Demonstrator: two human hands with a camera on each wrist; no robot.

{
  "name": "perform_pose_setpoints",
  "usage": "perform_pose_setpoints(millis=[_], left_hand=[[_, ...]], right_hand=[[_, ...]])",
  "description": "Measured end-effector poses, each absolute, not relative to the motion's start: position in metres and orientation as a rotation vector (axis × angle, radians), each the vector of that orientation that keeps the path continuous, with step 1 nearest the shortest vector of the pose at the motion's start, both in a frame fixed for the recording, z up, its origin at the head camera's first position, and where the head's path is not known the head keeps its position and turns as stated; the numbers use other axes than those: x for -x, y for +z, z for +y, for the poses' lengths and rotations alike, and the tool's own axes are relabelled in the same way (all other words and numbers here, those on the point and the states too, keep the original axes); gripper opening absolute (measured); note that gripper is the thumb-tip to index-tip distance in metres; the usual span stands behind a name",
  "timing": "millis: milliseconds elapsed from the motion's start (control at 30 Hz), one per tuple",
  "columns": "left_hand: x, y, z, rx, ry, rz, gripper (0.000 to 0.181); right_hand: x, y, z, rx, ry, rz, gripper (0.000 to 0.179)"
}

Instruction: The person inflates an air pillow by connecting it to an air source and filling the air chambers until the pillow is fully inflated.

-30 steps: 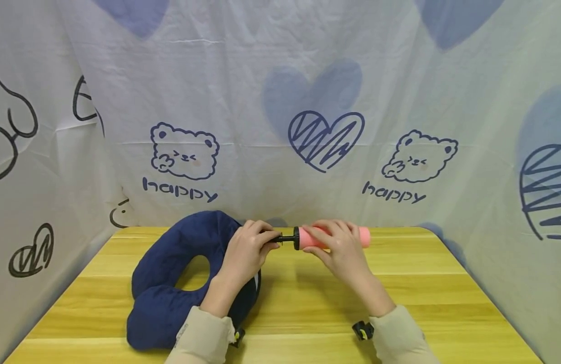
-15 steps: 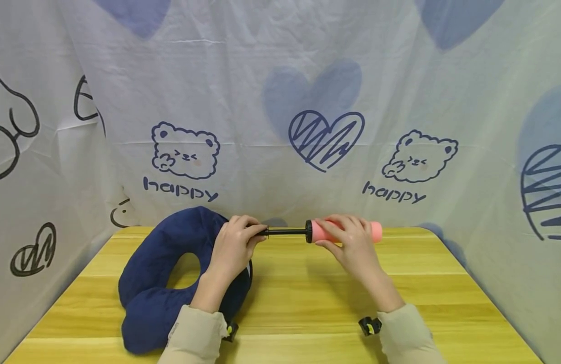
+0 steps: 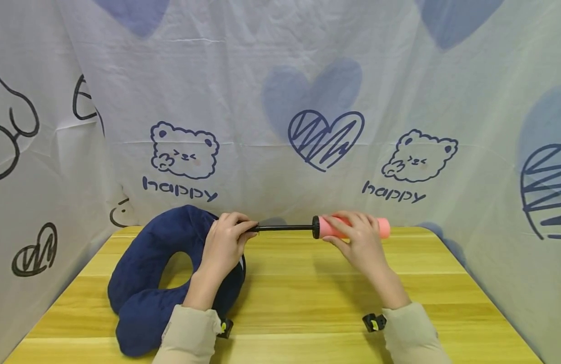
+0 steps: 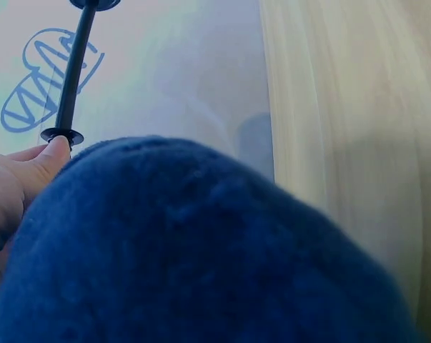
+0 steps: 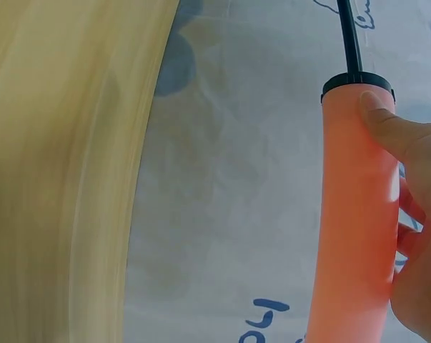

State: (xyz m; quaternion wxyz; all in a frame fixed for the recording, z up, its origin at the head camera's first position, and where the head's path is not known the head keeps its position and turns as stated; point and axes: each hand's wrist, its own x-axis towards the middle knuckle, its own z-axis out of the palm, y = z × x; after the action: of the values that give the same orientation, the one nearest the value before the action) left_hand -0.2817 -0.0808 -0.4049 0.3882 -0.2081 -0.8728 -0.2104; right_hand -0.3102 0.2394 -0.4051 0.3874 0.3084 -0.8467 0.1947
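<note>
A hand air pump [image 3: 287, 227] is held level above the back of the table, a long stretch of its black rod showing. My right hand [image 3: 360, 241] grips its pink barrel [image 5: 354, 214] near the black collar, thumb along the side in the right wrist view. At the rod's other end my left hand [image 3: 223, 240] pinches the black end piece [image 4: 61, 137] by its small flange. Right beside that hand lies a navy blue U-shaped neck pillow [image 3: 148, 263]; it fills much of the left wrist view. Whether the pump's end joins the pillow is hidden behind the left hand.
The wooden table [image 3: 308, 303] runs under both arms. A white cloth with hearts and bears [image 3: 262, 177] hangs along the table's back and sides. Small black wrist devices [image 3: 374, 322] sit under the sleeves.
The rod between my hands has grown longer as they moved apart, left hand leftward and right hand rightward. The neck pillow has shifted left with the left hand.
</note>
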Motion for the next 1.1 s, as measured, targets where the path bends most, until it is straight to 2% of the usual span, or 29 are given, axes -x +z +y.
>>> perform_pose_setpoints(millis=[667, 1100], left_hand=[[0.279, -0.412, -0.045, 0.722, -0.509, -2.215, 0.020], [0.276, -0.415, -0.035, 0.753, -0.513, -2.187, 0.022]], right_hand=[[0.303, -0.415, 0.205, -0.949, 0.447, -2.070, 0.050], [0.300, -0.422, 0.198, -0.991, 0.467, -1.999, 0.049]])
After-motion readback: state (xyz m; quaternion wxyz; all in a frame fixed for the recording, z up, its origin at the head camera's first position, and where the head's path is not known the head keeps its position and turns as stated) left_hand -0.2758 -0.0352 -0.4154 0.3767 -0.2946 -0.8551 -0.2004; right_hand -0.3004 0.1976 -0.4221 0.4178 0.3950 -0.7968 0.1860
